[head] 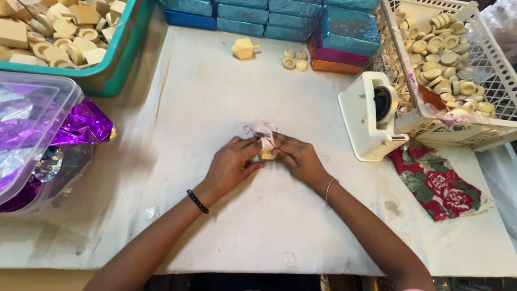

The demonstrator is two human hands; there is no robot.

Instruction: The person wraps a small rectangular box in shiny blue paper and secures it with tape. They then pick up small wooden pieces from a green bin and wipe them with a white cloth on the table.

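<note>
Both hands meet at the middle of the white-covered table (215,97). My left hand (231,164) and my right hand (297,157) together pinch a small cream block (266,155) with a piece of thin white wrapping (264,131) bunched up over it. The block is mostly hidden between my fingers. A ring is on my left hand, a black bracelet on the left wrist and a thin bangle on the right wrist.
A teal crate (116,64) of cream pieces stands far left. A clear bin (37,108) holds purple foil. Blue, pink and orange wrapped boxes (301,21) line the back. A cream block (243,48) and small rings (295,59) lie near them. A white tape dispenser (369,116), a white basket (484,64) of rings and a floral cloth (436,180) are at right.
</note>
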